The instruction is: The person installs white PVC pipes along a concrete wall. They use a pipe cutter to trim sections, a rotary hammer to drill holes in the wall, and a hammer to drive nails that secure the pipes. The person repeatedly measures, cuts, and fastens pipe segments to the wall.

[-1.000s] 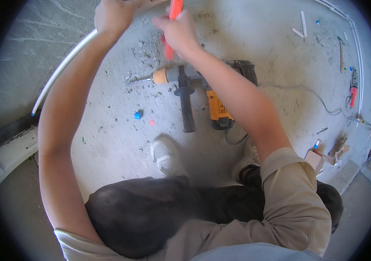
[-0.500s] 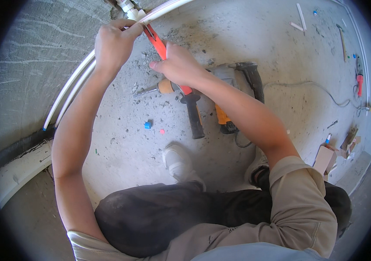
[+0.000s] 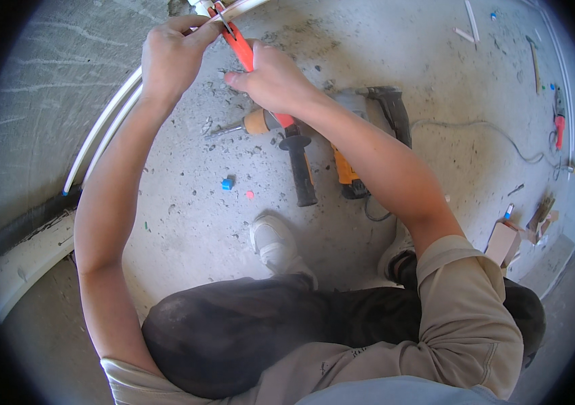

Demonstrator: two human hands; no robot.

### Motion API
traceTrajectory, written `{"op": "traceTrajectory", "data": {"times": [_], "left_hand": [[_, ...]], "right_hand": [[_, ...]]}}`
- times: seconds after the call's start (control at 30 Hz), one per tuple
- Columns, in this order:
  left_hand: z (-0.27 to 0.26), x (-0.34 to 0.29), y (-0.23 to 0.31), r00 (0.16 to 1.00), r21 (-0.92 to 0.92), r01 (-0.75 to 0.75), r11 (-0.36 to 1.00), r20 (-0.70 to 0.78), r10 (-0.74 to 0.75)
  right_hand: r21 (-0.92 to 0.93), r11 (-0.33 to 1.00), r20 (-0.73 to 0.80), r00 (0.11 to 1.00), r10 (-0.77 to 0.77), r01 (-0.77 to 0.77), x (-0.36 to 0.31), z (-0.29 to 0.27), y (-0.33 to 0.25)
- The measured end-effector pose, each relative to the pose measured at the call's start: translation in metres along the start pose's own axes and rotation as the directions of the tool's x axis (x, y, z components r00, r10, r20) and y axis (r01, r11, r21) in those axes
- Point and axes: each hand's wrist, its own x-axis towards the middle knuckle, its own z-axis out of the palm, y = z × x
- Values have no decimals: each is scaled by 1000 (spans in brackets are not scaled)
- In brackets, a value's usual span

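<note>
At the top of the view, my right hand (image 3: 272,81) is wrapped round the red handles of a pipe cutter (image 3: 240,52). The cutter's jaw and metal blade cross a white plastic pipe (image 3: 243,7), which runs up and out of view to the right. Beside the jaw, my left hand (image 3: 176,57) is closed on the pipe, thumb and fingers pinching it. How deep the blade sits in the pipe cannot be made out. Just beyond the fingers is a white pipe fitting (image 3: 200,5) close to the wall.
A rotary hammer (image 3: 301,169) lies on the dusty floor below my right forearm, with its cable (image 3: 483,127) trailing right. Two white pipes (image 3: 108,118) follow the wall at left. A blue cap (image 3: 227,183), a hammer (image 3: 535,64) and a cardboard box (image 3: 503,243) lie about.
The cutter has moved up, and its jaw now shows across the pipe rather than below it. Both hands have risen slightly in view. My left hand keeps its pinch.
</note>
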Motion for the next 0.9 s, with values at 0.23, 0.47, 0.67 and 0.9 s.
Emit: {"op": "traceTrajectory", "data": {"times": [0.23,0.47,0.67,0.9], "left_hand": [[-3,-1,4,1000,22,13,1000,27,-13],[-13,-4,20,988,219,50,975,130,-80],[-7,-9,37,985,244,-5,970,169,-37],[4,-11,41,998,335,-36,942,63,16]], "right_hand": [[15,999,61,997,42,-43,3,-6,-1],[-32,996,-92,992,-90,87,7,8,7],[62,991,-67,991,-117,121,6,11,22],[35,980,-69,978,-194,197,8,11,27]]}}
